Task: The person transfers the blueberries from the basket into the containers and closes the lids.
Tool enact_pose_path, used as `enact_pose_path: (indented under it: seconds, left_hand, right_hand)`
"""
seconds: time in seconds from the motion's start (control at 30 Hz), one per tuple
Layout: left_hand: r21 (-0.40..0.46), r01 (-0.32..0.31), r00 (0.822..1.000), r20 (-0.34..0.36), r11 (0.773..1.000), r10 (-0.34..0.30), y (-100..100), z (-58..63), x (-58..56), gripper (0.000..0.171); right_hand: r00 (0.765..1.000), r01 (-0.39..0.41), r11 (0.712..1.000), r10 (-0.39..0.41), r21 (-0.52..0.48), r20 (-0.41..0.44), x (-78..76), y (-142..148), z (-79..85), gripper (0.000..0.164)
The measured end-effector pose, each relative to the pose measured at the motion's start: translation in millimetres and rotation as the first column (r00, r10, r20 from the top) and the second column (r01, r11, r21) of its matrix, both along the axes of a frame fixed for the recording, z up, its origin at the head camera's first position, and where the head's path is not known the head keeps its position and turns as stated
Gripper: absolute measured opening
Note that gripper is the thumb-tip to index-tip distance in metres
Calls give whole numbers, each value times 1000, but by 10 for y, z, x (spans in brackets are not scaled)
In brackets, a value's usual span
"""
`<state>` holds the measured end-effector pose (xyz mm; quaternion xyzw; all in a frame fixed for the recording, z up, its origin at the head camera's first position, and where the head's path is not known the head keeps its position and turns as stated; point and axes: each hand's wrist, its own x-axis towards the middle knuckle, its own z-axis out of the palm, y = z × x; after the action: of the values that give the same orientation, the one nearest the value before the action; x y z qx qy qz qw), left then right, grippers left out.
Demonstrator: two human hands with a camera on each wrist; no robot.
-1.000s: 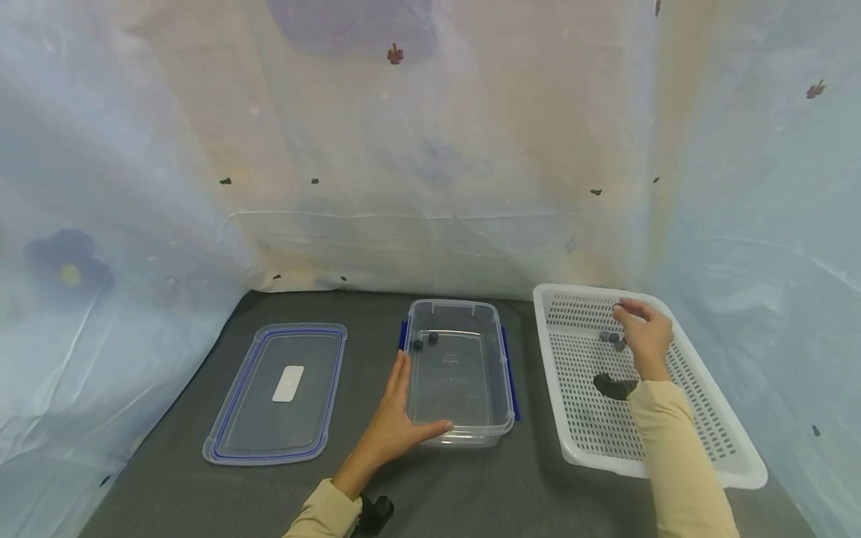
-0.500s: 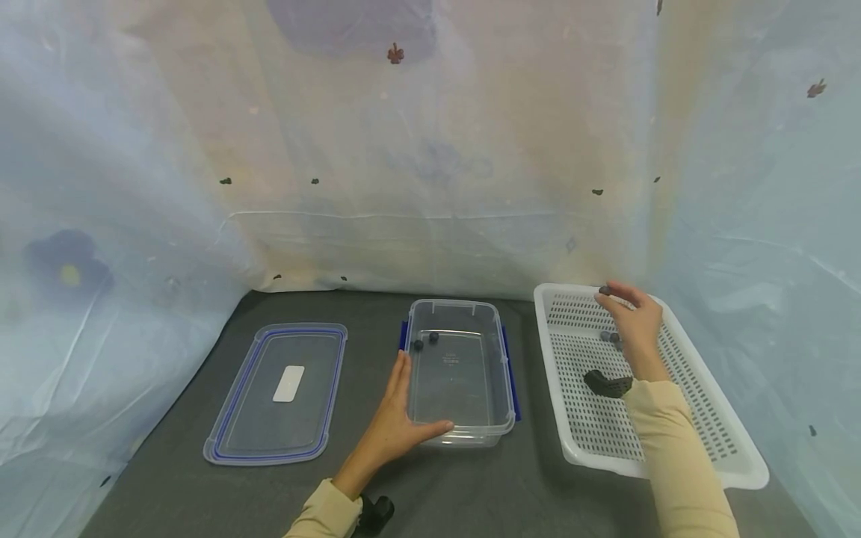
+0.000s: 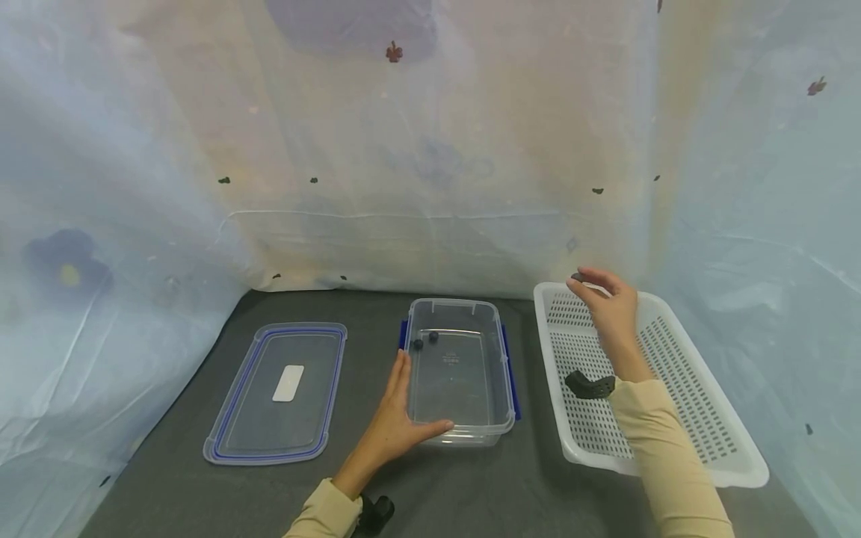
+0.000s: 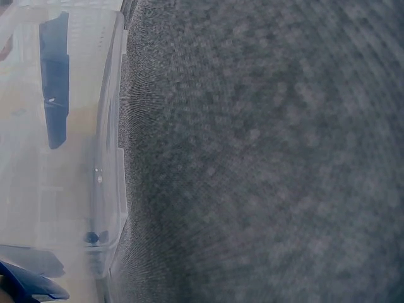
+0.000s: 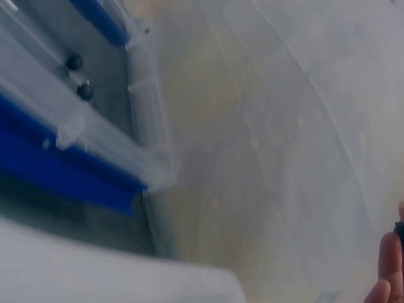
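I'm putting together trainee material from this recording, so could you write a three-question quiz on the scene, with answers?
1. How many berries lie in the clear box?
2. True or false: the lid is on the box.
3. Which hand pinches something: (a) left, (b) right, (c) both?

Key:
1. Two.
2. False; the lid lies apart, to the box's left.
3. b; the right hand pinches a dark berry.

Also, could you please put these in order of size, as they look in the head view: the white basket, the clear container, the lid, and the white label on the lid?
1. White basket
2. Clear container and lid: too alike to rank
3. White label
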<state>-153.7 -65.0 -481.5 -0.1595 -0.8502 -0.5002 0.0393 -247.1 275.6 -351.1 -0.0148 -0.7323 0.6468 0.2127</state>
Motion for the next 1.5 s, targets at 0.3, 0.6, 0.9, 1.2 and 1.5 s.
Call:
enact_pose_path:
  seconds: [0.3, 0.6, 0.9, 1.2, 1.5]
  left_hand:
    - [8, -3, 1000, 12, 1000, 3, -2, 1, 9, 126]
    - [12, 1, 1000, 6, 1000, -1, -3, -17, -4, 125]
    - [1, -5, 1000, -9, 1000, 5, 2, -14, 0, 126]
    - [-3, 3, 1000, -14, 1000, -3, -4, -10, -3, 125]
    - [4, 18, 1000, -6, 1000, -18, -6, -21, -10, 124]
  right_hand:
    - [991, -105, 994, 106, 7, -79, -35, -307, 43, 26]
    - [976, -193, 981, 192, -2, -100, -72, -623, 60, 28]
    - [970, -216, 976, 218, 22, -108, -134, -977, 52, 37]
    - [963, -259, 964, 262, 55, -58, -205, -1349, -160, 34]
    - [970, -241, 965, 242, 100, 6, -307, -1671, -401, 31]
